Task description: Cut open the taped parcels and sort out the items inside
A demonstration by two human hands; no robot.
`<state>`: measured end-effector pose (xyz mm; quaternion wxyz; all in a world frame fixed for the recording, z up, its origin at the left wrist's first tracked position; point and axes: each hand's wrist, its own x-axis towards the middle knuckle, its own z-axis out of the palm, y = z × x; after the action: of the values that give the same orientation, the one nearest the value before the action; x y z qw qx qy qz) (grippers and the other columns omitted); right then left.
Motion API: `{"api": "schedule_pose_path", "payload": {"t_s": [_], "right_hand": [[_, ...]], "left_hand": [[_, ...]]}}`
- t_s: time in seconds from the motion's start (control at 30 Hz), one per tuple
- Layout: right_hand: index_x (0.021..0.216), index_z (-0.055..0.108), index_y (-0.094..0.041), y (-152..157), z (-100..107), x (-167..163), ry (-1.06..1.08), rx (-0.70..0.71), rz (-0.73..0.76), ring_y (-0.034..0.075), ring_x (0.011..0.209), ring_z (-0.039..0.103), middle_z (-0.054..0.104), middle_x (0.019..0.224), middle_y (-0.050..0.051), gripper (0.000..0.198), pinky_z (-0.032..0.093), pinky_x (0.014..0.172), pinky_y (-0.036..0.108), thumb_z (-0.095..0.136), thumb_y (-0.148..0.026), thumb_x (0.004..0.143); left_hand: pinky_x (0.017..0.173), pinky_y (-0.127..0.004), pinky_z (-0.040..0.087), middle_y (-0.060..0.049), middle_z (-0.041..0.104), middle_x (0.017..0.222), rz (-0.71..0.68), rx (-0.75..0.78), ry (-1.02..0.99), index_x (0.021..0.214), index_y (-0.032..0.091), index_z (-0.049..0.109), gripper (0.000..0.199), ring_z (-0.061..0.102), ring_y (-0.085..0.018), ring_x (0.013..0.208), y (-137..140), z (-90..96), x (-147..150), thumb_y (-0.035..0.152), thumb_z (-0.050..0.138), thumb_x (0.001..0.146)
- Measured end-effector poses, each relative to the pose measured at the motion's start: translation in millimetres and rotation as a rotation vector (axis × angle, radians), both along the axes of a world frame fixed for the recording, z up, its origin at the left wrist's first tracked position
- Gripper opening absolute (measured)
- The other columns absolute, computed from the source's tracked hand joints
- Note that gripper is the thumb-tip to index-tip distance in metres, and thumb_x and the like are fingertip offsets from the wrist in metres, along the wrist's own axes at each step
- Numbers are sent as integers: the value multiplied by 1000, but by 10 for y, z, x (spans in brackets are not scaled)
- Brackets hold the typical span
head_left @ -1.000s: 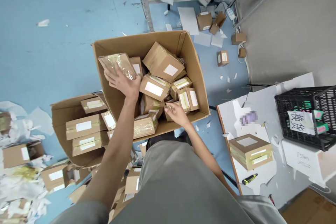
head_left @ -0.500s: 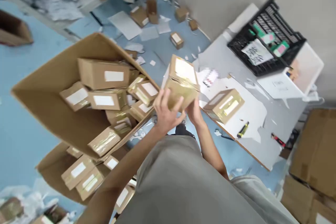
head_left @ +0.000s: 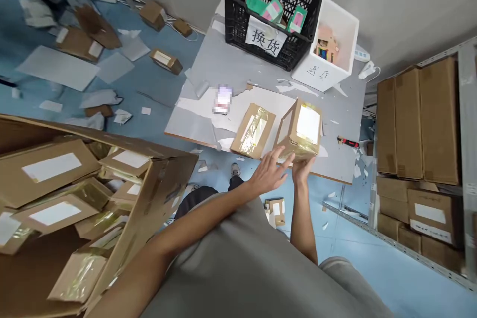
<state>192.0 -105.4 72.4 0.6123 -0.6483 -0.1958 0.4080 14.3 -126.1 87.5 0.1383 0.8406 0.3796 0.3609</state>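
A taped cardboard box (head_left: 292, 129) with a white label on its top is at the near edge of the grey worktable (head_left: 197, 109). My right hand (head_left: 302, 171) grips its near bottom edge from below. My left hand (head_left: 271, 171) has its fingers spread against the near left corner of that box, palm facing down. Left of it, a flatter taped carton (head_left: 254, 130) lies on the table, close beside the held box. A phone (head_left: 222, 99), its screen blurred, lies further left on the paper.
A black crate (head_left: 274, 15) and a white bin (head_left: 335, 67) stand at the table's back. A red utility knife (head_left: 348, 142) lies on the right. A large carton (head_left: 164, 184) full of boxes stands at lower left; shelving with cartons (head_left: 406, 124) is at right. Scraps litter the floor.
My view has swung right toward the table. Both hands have carried the box from beside the large carton to the table's near edge, right of the other box.
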Motion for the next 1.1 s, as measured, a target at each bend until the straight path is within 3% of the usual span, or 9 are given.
{"api": "schedule_pose_path", "payload": {"t_s": [0.13,0.23,0.33,0.4,0.5,0.63,0.77,0.93,1.1], "right_hand": [[152,70,-21,145,-391,11,40,-283,129,25,152,68,72,163,19,80,42,137,52,35,-76,105],[169,57,-21,208,-436,0,-27,-354,85,25,160,64,62,173,22,98,44,136,52,9,-80,107],[169,55,-15,324,-261,17,-314,-356,-9,31,160,63,61,171,28,109,50,132,58,1,-86,105],[162,59,-10,439,-68,-41,-543,-310,-49,35,161,62,62,167,31,110,47,135,61,15,-92,103],[154,65,-9,608,229,-409,-811,-72,9,36,159,62,65,164,30,103,45,138,56,42,-93,99],[153,67,-15,651,431,-1555,-875,150,282,35,155,67,70,161,26,84,54,132,56,52,-82,105],[151,69,-17,389,316,-3078,-759,221,644,35,152,70,72,157,25,81,57,128,59,62,-80,101],[150,71,-20,-104,39,-4720,-574,200,1093,34,150,69,73,158,22,80,57,128,56,72,-79,97],[150,73,-24,-438,-99,-5848,-432,125,1473,34,151,67,73,161,19,78,52,133,57,77,-80,96]], "left_hand": [[128,-60,52,-25,69,157,-98,-269,190,172,13,55,64,61,-41,156,44,-146,-323,14,59,108],[122,-53,57,-19,77,142,-68,-341,179,157,16,70,49,70,-35,141,-108,-248,-833,13,52,111],[113,-51,60,-17,81,132,112,-374,83,146,18,77,40,74,-33,128,-409,-347,-1464,20,51,115],[109,-50,61,-15,82,128,280,-416,20,144,19,78,38,75,-32,123,-651,-411,-1885,23,52,116],[110,-50,60,-13,83,128,537,-486,-81,141,21,79,36,76,-32,121,-1016,-479,-2453,27,54,115],[112,-51,60,-10,84,126,785,-540,-220,137,22,78,32,77,-31,121,-1432,-484,-3122,26,58,112],[115,-50,60,-9,85,123,953,-548,-295,134,24,79,31,77,-30,124,-1806,-461,-3799,27,59,111],[122,-51,58,-12,82,137,1166,-576,-350,139,22,78,36,75,-32,133,-2310,-582,-4713,31,61,108],[129,-52,55,-18,76,148,1418,-633,-431,147,16,72,49,70,-35,143,-2594,-950,-5682,39,65,104]]}}
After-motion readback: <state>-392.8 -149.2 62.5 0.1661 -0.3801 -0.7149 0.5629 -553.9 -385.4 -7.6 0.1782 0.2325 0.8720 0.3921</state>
